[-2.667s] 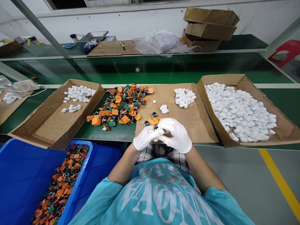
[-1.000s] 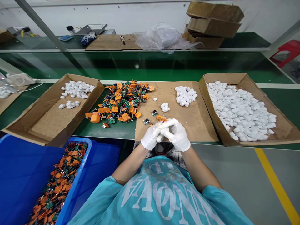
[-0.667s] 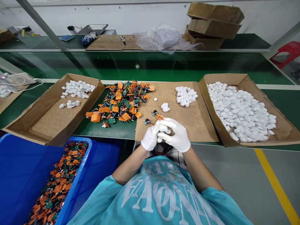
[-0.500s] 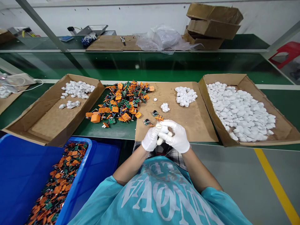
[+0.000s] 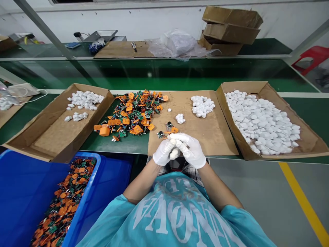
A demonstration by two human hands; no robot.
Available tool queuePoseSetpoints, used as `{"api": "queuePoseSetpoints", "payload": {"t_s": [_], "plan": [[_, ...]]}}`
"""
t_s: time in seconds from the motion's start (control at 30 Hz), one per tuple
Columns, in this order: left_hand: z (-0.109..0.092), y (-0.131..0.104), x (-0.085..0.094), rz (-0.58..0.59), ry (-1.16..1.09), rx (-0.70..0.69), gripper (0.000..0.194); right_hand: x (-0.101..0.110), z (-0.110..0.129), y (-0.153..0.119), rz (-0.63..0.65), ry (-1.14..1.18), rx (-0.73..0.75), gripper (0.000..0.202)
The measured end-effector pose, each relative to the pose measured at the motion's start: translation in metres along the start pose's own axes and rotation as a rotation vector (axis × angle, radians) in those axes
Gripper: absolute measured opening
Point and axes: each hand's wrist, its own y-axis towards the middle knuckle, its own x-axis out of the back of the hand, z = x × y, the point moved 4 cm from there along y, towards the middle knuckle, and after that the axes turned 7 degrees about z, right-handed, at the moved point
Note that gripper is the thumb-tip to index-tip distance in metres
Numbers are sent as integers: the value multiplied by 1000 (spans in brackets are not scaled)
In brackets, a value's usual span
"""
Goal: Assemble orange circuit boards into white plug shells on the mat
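My left hand (image 5: pixel 163 151) and my right hand (image 5: pixel 190 150), both in white gloves, meet at the near edge of the cardboard sheet (image 5: pixel 218 137). Their fingers are closed together around a small white plastic piece, which is now almost wholly hidden by the gloves. Just beyond the fingertips lie two small circuit boards, one with a black part (image 5: pixel 160 134) and another (image 5: pixel 169 124) by an orange tab (image 5: pixel 174 130). Farther out on the sheet are a single white piece (image 5: pixel 169 110), a small cluster of white pieces (image 5: pixel 180 118) and a larger heap (image 5: pixel 202 106).
A heap of orange parts with green circuit boards (image 5: pixel 136 113) lies left of the sheet. Cardboard trays of white pieces stand at left (image 5: pixel 48 137) and right (image 5: pixel 312 137). A blue bin (image 5: pixel 96 171) holds more boards. Cartons (image 5: pixel 231 32) and plastic film (image 5: pixel 177 43) sit behind.
My fingers have closed further over the white piece, which showed between them before. Both hands have shifted slightly left, and the orange tab by the boards shows more fully.
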Motion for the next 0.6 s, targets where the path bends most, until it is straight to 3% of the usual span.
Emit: {"api": "queuePoseSetpoints", "payload": {"t_s": [0.13, 0.23, 0.37, 0.5, 0.6], "plan": [[0, -3, 4, -41, 86, -5, 64, 10, -1, -4, -95, -87, 19, 32], [-2, -4, 7, -93, 143, 12, 61, 17, 2, -7, -166, -262, 118, 27], [-5, -4, 9, -186, 203, -11, 54, 13, 8, -8, -168, -402, 253, 33], [-16, -6, 8, -310, 281, -150, 48, 11, 11, -7, -191, -364, 261, 38], [-26, -7, 6, -283, 418, -163, 42, 9, 13, -7, -190, -349, 247, 41]]}}
